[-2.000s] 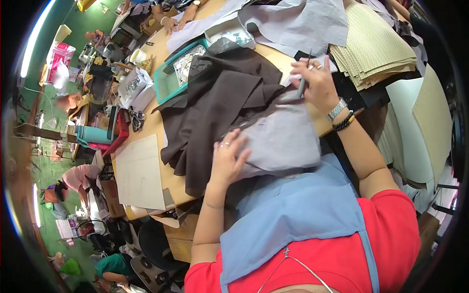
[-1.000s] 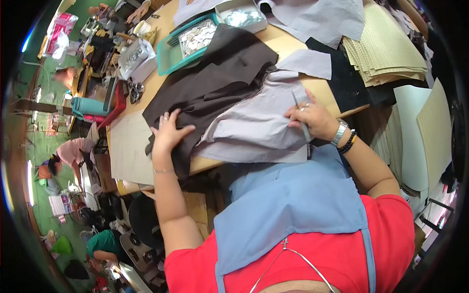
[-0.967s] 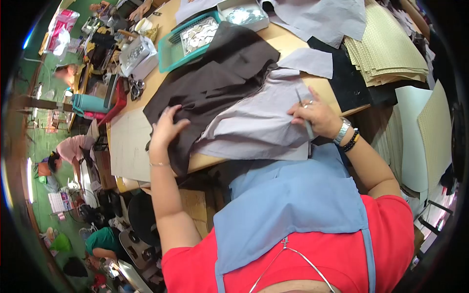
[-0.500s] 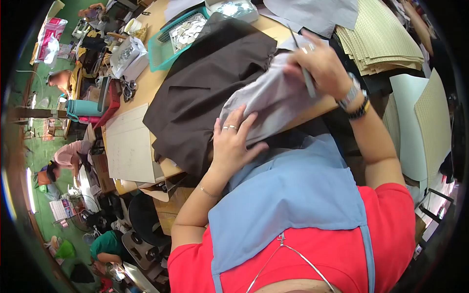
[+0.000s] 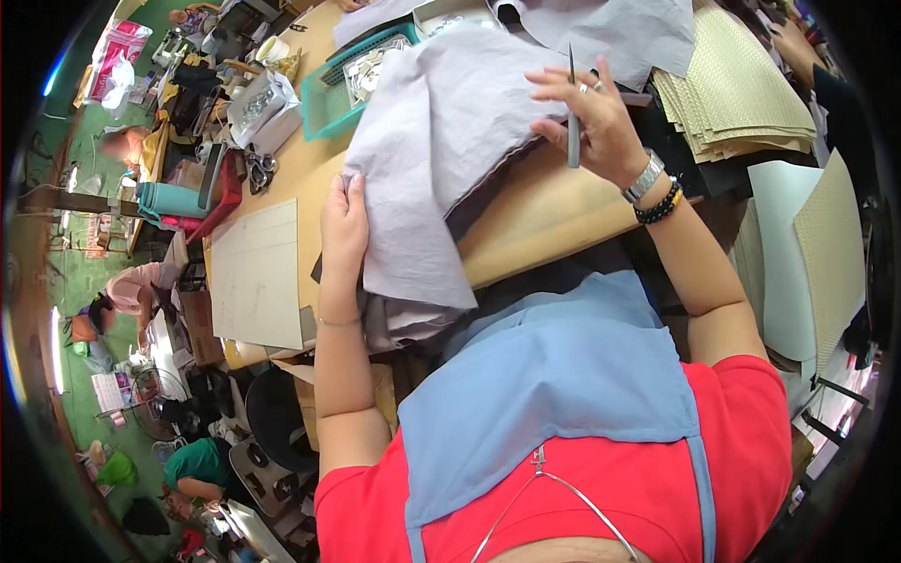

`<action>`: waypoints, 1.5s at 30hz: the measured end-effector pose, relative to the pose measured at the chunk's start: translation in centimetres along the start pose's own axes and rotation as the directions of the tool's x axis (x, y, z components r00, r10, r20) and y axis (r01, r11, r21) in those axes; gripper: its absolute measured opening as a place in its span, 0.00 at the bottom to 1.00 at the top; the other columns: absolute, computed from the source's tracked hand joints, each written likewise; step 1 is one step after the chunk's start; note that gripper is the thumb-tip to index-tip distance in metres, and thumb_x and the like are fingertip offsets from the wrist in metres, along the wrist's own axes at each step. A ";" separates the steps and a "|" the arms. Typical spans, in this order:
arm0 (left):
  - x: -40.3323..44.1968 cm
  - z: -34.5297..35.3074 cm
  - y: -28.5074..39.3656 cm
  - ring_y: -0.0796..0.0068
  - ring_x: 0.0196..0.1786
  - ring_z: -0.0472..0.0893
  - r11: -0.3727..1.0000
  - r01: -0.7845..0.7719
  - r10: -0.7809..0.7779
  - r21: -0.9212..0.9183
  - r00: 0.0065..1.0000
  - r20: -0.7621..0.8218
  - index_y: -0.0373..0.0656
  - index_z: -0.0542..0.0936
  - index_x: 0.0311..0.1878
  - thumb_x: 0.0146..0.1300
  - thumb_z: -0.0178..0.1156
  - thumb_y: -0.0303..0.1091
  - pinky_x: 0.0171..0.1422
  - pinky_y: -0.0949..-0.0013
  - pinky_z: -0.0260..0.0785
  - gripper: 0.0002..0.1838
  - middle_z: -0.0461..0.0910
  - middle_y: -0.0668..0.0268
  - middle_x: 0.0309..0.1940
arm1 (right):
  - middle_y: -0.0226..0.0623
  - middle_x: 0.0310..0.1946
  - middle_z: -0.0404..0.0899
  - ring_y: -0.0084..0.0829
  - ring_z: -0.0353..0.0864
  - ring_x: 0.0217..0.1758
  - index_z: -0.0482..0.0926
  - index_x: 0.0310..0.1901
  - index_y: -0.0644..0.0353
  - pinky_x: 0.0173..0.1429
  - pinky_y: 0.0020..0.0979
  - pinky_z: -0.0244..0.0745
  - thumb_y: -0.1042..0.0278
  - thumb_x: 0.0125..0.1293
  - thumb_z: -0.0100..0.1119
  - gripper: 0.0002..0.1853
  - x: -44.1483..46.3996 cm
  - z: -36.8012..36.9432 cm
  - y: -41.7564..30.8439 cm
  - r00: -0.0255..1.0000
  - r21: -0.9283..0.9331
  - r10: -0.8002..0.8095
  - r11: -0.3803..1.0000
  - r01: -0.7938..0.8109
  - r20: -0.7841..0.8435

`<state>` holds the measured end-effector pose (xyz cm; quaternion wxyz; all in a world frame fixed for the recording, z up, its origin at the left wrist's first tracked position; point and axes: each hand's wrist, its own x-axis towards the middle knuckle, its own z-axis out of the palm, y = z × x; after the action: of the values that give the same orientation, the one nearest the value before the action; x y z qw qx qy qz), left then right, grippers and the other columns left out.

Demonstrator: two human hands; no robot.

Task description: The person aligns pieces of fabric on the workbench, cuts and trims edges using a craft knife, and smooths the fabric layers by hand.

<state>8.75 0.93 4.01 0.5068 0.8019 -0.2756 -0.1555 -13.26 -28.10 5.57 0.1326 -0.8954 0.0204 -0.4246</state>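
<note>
Currently, in the head view, the left hand (image 5: 344,225) is closed on grey cloth (image 5: 413,141) between both hands, apparently an arranging step; the half-open right hand (image 5: 605,131) holds a pointed tool (image 5: 573,143), whose tip likely needs keeping clear. Below lies the wooden counter (image 5: 535,225); left of them, a person (image 5: 129,289) stoops.

the pale grey cloth (image 5: 413,159) is matt and creased — the slim tool (image 5: 573,131) looks like smooth metal, the table (image 5: 540,218) smooth wood, the basket (image 5: 324,106) plastic, the stacked sheets (image 5: 737,84) rough and dimpled.
</note>
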 end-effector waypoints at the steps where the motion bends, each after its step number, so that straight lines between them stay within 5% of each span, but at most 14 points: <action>1: 0.5 -0.8 -1.2 0.59 0.46 0.82 0.965 0.006 -0.001 0.264 1.000 -0.020 0.35 0.77 0.48 0.75 0.50 0.41 0.50 0.61 0.72 0.16 0.83 0.52 0.44 | 0.23 0.52 0.84 0.35 0.79 0.59 0.79 0.50 0.48 0.74 0.63 0.49 0.52 0.63 0.67 0.18 -1.4 0.4 0.3 0.992 0.039 0.091 0.995 -0.095 0.091; 2: 1.1 -1.2 -2.2 0.52 0.44 0.83 0.862 0.013 0.008 0.507 0.999 -0.040 0.35 0.76 0.46 0.75 0.50 0.42 0.49 0.58 0.71 0.17 0.83 0.48 0.42 | 0.24 0.53 0.83 0.36 0.79 0.59 0.79 0.50 0.49 0.73 0.63 0.50 0.52 0.63 0.67 0.18 -2.5 0.7 0.3 0.982 0.041 0.133 0.989 -0.140 0.130; 5: 1.1 -1.3 -4.8 0.39 0.44 0.79 0.931 -0.042 0.053 0.361 0.998 -0.020 0.34 0.76 0.46 0.74 0.50 0.44 0.49 0.53 0.70 0.19 0.80 0.41 0.38 | 0.28 0.60 0.79 0.36 0.76 0.62 0.79 0.51 0.51 0.72 0.64 0.53 0.53 0.62 0.67 0.19 -5.2 1.8 0.6 0.959 -0.016 0.167 0.986 -0.168 0.229; 11: -0.1 -1.6 -3.0 0.42 0.41 0.82 0.871 -0.058 0.136 0.489 0.983 -0.126 0.38 0.81 0.48 0.75 0.48 0.48 0.46 0.51 0.72 0.21 0.83 0.46 0.39 | 0.31 0.65 0.74 0.38 0.74 0.65 0.75 0.58 0.50 0.73 0.61 0.53 0.57 0.62 0.68 0.23 -7.1 3.3 1.2 0.910 -0.082 0.296 0.955 -0.285 0.289; 14: 0.5 -3.3 0.3 0.44 0.39 0.83 0.570 0.153 0.104 0.808 0.961 -0.255 0.42 0.82 0.49 0.75 0.48 0.48 0.43 0.51 0.73 0.21 0.84 0.47 0.37 | 0.32 0.66 0.73 0.40 0.74 0.65 0.74 0.59 0.51 0.73 0.60 0.53 0.58 0.62 0.68 0.25 -6.8 3.0 1.1 0.897 -0.046 0.319 0.946 -0.321 0.305; 17: 1.0 -4.3 4.5 0.52 0.34 0.84 0.661 -0.220 0.568 0.717 0.772 -0.286 0.40 0.82 0.49 0.75 0.52 0.42 0.39 0.58 0.74 0.16 0.84 0.48 0.34 | 0.34 0.65 0.74 0.38 0.76 0.62 0.74 0.59 0.51 0.71 0.62 0.57 0.58 0.62 0.69 0.25 -6.4 2.7 0.7 0.928 -0.001 0.293 0.954 -0.301 0.231; 20: -1.6 -1.2 11.3 0.63 0.32 0.84 0.756 -0.409 0.583 0.511 0.776 -0.240 0.38 0.82 0.49 0.74 0.55 0.33 0.37 0.64 0.74 0.11 0.84 0.51 0.32 | 0.37 0.64 0.75 0.36 0.77 0.62 0.72 0.62 0.55 0.71 0.52 0.61 0.58 0.64 0.67 0.27 -5.7 1.6 0.2 0.961 0.183 0.266 0.943 -0.276 0.078; 22: -5.7 3.0 12.6 0.74 0.31 0.78 0.827 -0.515 0.525 0.228 0.851 0.019 0.37 0.81 0.43 0.69 0.55 0.24 0.39 0.69 0.72 0.06 0.81 0.58 0.30 | 0.38 0.63 0.76 0.34 0.77 0.63 0.71 0.63 0.59 0.72 0.45 0.62 0.58 0.67 0.64 0.26 -5.5 1.6 0.1 0.895 0.601 0.445 0.719 -0.348 -0.014; 26: -8.8 11.0 11.0 0.55 0.43 0.82 0.789 -0.615 0.394 -0.020 0.480 0.784 0.47 0.81 0.52 0.64 0.62 0.38 0.49 0.58 0.74 0.15 0.82 0.57 0.43 | 0.43 0.60 0.77 0.33 0.75 0.64 0.71 0.63 0.64 0.68 0.34 0.65 0.47 0.76 0.48 0.27 -4.7 -1.2 1.5 0.749 0.786 0.662 0.459 -0.413 0.007; 28: -8.4 13.1 7.6 0.54 0.49 0.81 0.796 -0.605 0.490 0.008 0.653 0.577 0.46 0.80 0.54 0.64 0.62 0.38 0.52 0.59 0.73 0.16 0.81 0.55 0.48 | 0.42 0.59 0.78 0.30 0.75 0.61 0.72 0.61 0.65 0.64 0.30 0.68 0.46 0.76 0.50 0.28 -5.9 -1.4 3.4 0.689 0.820 0.720 0.342 -0.458 0.085; 31: -7.5 12.8 4.9 0.48 0.60 0.76 0.674 -0.680 0.627 0.290 0.733 0.264 0.44 0.77 0.61 0.61 0.65 0.42 0.61 0.54 0.69 0.25 0.76 0.51 0.59 | 0.38 0.50 0.81 0.24 0.77 0.51 0.75 0.59 0.64 0.56 0.26 0.73 0.59 0.65 0.69 0.26 -7.3 -1.7 5.0 0.709 0.524 0.681 0.543 -0.656 0.183; 35: -8.9 12.8 2.1 0.46 0.60 0.75 0.603 -0.302 0.445 0.738 0.896 0.003 0.46 0.59 0.75 0.56 0.70 0.43 0.62 0.53 0.67 0.46 0.74 0.46 0.60 | 0.41 0.49 0.82 0.33 0.81 0.53 0.75 0.61 0.60 0.56 0.31 0.76 0.57 0.58 0.75 0.32 -8.2 -1.4 3.8 0.716 0.144 0.632 0.712 -0.687 0.296; 39: -7.3 9.6 0.0 0.50 0.51 0.79 0.902 -0.212 0.173 0.377 0.976 0.134 0.42 0.56 0.77 0.55 0.70 0.36 0.58 0.53 0.67 0.48 0.80 0.50 0.46 | 0.50 0.41 0.83 0.41 0.84 0.46 0.77 0.57 0.60 0.49 0.34 0.78 0.50 0.58 0.73 0.30 -7.4 0.5 4.5 0.759 0.160 0.615 0.745 -0.648 0.213; 45: -2.4 -1.1 1.5 0.65 0.47 0.80 0.324 -0.578 0.500 0.749 0.777 0.383 0.54 0.80 0.60 0.55 0.55 0.22 0.63 0.50 0.63 0.28 0.82 0.65 0.39 | 0.50 0.44 0.84 0.40 0.84 0.51 0.78 0.56 0.60 0.51 0.35 0.78 0.51 0.61 0.71 0.28 -5.9 1.5 5.6 0.766 0.243 0.607 0.726 -0.643 0.215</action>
<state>7.04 2.69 5.77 0.0692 0.7958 -0.5850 0.1406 -15.47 -32.30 -1.22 0.4041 -0.8286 0.2478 -0.2980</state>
